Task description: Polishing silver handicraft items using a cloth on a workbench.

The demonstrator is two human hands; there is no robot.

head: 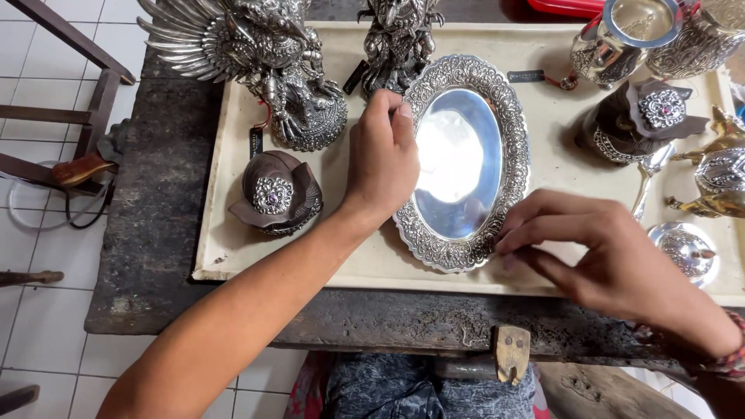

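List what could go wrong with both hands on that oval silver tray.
The left hand grips the oval silver tray at its top-left rim, close to the winged silver statue; a lift might knock it. The right hand pinches only the lower-right rim, so the tray could slip. Fingers may smudge its mirror centre.

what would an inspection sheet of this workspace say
surface: cream board on a dark worn wooden bench
job's things: oval silver tray with embossed rim, lying flat on the board
clutter: silver winged statue, dark shell-shaped box with silver ornament, silver cup, small silver lid
grips: left hand touches the tray's upper left rim; right hand touches its lower right rim
cables: thin black cord hanging at the left
surroundings: white tiled floor
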